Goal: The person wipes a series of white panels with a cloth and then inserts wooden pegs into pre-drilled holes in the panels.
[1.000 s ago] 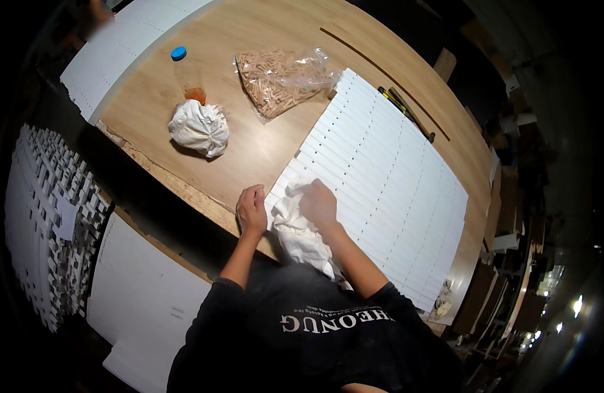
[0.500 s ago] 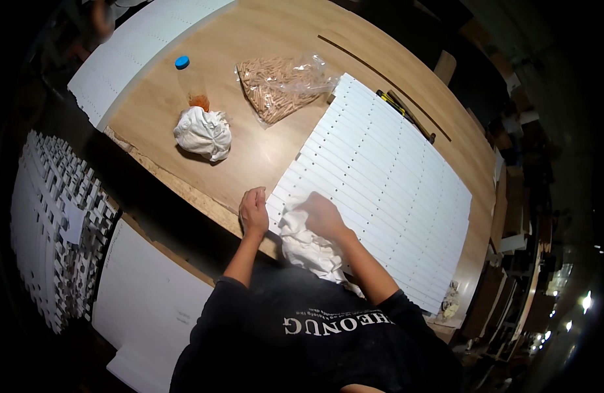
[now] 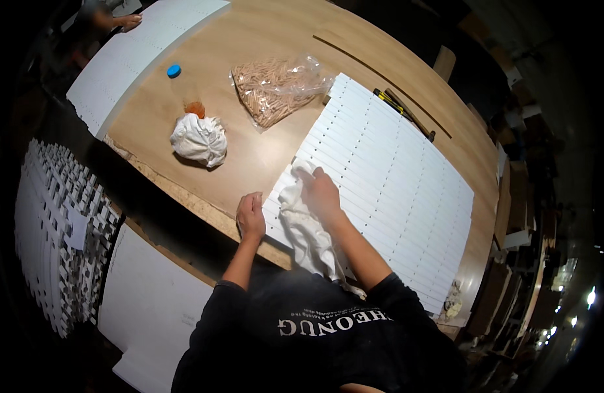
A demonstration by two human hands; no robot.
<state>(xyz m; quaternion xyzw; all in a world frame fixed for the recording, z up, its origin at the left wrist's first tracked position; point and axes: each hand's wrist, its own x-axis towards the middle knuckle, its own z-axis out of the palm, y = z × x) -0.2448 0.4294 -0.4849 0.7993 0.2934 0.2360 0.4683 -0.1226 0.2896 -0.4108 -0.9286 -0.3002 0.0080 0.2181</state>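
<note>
Centre of frame, right hand (image 3: 321,194): pressed flat on a white cloth (image 3: 308,229), fingers bunched over its upper end, holding it against the white drilled panels (image 3: 393,177).
Lower centre, left hand (image 3: 251,216): fingers together, palm down, resting on the near table edge beside the panels' corner; grips nothing.
Cloth position: lies on the near-left corner of the panels, upper end under the right hand, tail trailing down toward the dark shirt.
Just changed: right hand and cloth now sit slightly higher and further left on the panels than half a second ago; reads as a wiping stroke across the corner strips.
Meaning for the work: wiping looks confined to the near-left corner; the wide panel area toward the right of frame appears not yet reached.
Against one second ago: cloth more spread out and longer; left hand barely shifted along the edge.
Upper left of centre: crumpled white rag (image 3: 199,139) on the wooden table (image 3: 249,164), apart from both hands, unmoved.
Upper centre: clear bag of wooden dowels (image 3: 275,85), with a blue cap (image 3: 174,71) to its left.
</note>
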